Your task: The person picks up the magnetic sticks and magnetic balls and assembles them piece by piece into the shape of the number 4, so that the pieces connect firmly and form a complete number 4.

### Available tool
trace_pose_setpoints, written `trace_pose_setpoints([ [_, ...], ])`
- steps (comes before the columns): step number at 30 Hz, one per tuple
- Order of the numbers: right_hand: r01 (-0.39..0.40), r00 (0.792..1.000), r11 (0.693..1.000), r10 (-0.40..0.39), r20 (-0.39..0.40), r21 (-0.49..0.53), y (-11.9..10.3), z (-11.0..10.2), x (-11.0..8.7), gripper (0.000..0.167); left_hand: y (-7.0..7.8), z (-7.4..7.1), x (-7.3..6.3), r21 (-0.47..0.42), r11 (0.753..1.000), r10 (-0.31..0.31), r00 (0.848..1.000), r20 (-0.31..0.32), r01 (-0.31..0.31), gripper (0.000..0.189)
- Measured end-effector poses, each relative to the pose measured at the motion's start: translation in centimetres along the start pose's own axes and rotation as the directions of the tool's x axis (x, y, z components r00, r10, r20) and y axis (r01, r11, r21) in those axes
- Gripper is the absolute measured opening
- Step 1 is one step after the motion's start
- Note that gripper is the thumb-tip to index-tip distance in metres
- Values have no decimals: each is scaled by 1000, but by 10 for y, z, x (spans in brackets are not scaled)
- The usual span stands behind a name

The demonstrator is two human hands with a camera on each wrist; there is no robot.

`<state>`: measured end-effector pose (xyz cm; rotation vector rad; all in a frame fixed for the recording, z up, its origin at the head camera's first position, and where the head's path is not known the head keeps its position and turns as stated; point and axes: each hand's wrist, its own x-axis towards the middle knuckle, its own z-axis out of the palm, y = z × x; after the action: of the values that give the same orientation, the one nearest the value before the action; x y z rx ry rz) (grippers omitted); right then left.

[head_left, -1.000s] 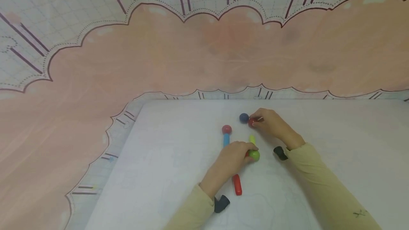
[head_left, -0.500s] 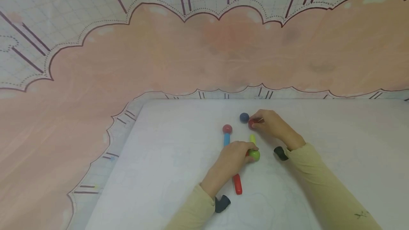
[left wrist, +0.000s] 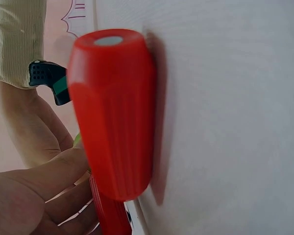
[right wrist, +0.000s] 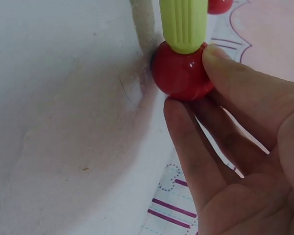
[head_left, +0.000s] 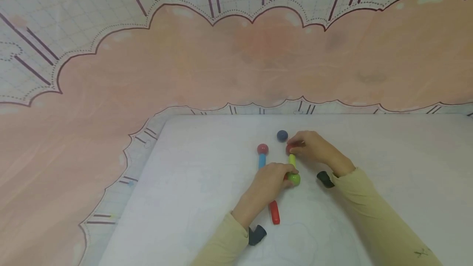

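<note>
Red ball seated at the far end of the lime-green rod; blue ball unattached.
Right hand [head_left: 312, 147]: pinches the first red ball [right wrist: 179, 73] against the tip of the lime-green rod [head_left: 292, 160]. Left hand [head_left: 271, 177]: thumb and fingers close around the green ball [head_left: 294, 180] at the near end. Done: a second red ball [head_left: 262, 149] caps the blue rod [head_left: 262, 161]. Apparently left: the blue ball [head_left: 282, 136], lying apart beyond the rods. Joints under the left hand, near the red rod [head_left: 274, 212], cannot be verified.
</note>
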<state>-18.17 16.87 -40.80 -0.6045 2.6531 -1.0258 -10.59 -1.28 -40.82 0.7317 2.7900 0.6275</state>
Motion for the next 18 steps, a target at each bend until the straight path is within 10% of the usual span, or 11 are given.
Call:
trace_pose_setpoints([
  [18, 24, 1000, 1000, -24, 0, 8, 0, 1, -1, 25, 1, -1, -1, -29, 999, -18, 1000, 15, 18, 35],
])
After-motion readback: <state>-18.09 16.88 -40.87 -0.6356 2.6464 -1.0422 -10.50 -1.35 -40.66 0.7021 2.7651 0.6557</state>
